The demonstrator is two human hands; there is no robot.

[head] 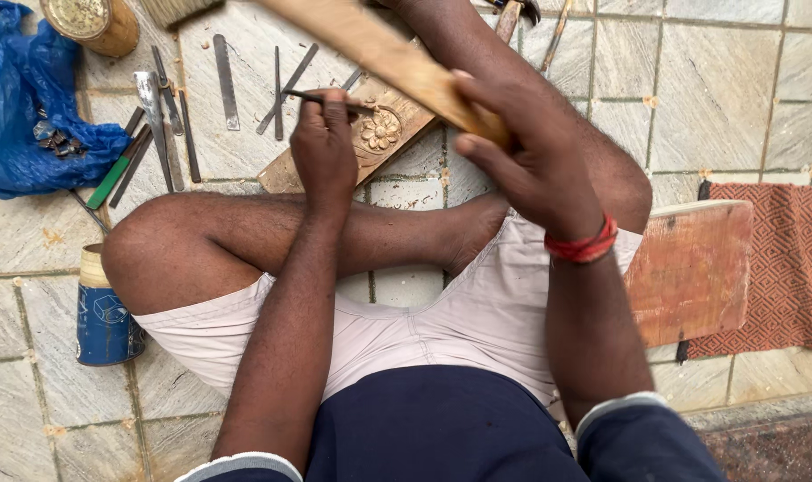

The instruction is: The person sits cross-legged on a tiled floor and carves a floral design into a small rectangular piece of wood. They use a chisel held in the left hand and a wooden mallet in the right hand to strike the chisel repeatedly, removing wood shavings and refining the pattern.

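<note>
Carved wooden plank with flower relief (pixel 381 132): upper centre, under left hand (pixel 324 147), which pinches thin metal chisel (pixel 321 96).
Right hand (pixel 522 152): fingers closed around pale wooden mallet (pixel 379 54), raised.

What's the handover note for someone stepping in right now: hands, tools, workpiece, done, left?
Left hand: closed on a thin dark metal chisel, tip over the carved wooden plank on the tiled floor.
Right hand: gripping a long pale wooden mallet stick, raised above the plank.
Spare metal chisels lie in a row on the tiles, beside the blue plastic bag.
Done: a round flower rosette is cut into the plank.
Left: finer detail cannot be judged from this view.
</note>
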